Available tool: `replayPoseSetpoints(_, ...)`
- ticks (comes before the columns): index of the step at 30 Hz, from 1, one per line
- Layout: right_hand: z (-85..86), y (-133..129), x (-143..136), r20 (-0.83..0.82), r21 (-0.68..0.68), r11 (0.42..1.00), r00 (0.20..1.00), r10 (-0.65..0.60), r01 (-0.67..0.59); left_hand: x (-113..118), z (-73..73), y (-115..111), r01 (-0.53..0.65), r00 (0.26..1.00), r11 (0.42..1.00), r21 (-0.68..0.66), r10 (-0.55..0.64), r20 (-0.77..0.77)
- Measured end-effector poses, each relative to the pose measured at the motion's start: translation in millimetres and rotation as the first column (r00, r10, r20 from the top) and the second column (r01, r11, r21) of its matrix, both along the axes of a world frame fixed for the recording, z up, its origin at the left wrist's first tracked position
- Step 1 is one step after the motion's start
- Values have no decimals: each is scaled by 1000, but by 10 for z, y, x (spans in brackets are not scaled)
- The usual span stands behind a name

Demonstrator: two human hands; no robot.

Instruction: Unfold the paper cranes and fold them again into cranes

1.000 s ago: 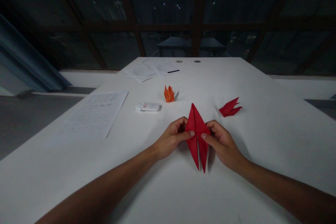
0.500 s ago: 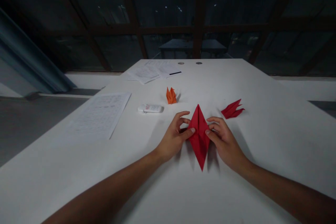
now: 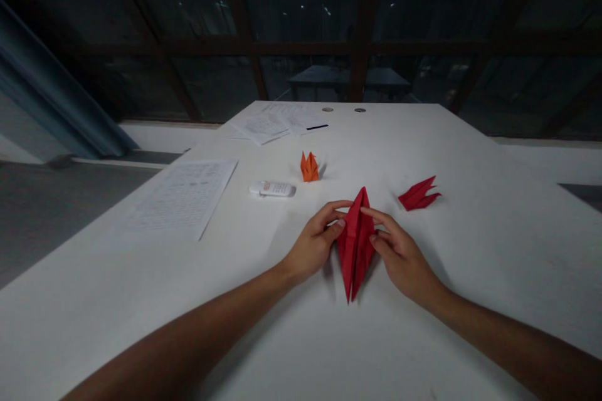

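A red folded paper (image 3: 353, 250), long and diamond-shaped, is held between my two hands just above the white table (image 3: 376, 351). Its lower end splits into two narrow points, with a slit running up the middle. My left hand (image 3: 316, 243) pinches the left edge, thumb on the front face. From the right side, my right hand (image 3: 399, 254) grips the other edge, its index finger reaching over the upper part near the centre crease. Some fingertips are hidden behind the paper. A red paper crane (image 3: 418, 194) lies to the right, and an orange paper crane (image 3: 309, 167) stands beyond my left hand.
A white correction-tape-like item (image 3: 273, 189) with printed lettering lies left of the orange crane. A printed sheet (image 3: 179, 200) lies at the left edge. Several more papers (image 3: 268, 124) and a dark strip (image 3: 316, 127) are farther back. Windows rise behind the table.
The red paper now shows a different face, with two separate points at the bottom instead of one. My right index finger has moved onto its upper front. The view has shifted slightly.
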State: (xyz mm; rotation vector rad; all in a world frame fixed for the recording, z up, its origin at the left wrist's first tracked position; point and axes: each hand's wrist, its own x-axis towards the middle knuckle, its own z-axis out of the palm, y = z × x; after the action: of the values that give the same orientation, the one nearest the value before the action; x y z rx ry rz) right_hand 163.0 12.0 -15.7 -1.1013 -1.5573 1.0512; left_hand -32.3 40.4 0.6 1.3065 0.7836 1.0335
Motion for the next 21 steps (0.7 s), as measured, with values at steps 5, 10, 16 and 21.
replayPoseSetpoints(5,16,-20,-19,76,19,999,997,-28,27,-5,-1,5,17,1000,1000,2,-17,-21)
replayPoseSetpoints(10,64,-42,-42,27,6,1000,999,-31,31,8,-4,0,53,999,999,7,-53,-5)
replayPoseSetpoints(16,81,-51,-55,-12,-23,1000,1000,-22,21,7,53,-37,46,983,994,96,-28,-183)
replayPoseSetpoints(21,31,-35,-45,-14,10,998,998,-61,61,27,61,-59,-27,982,994,105,46,-181)
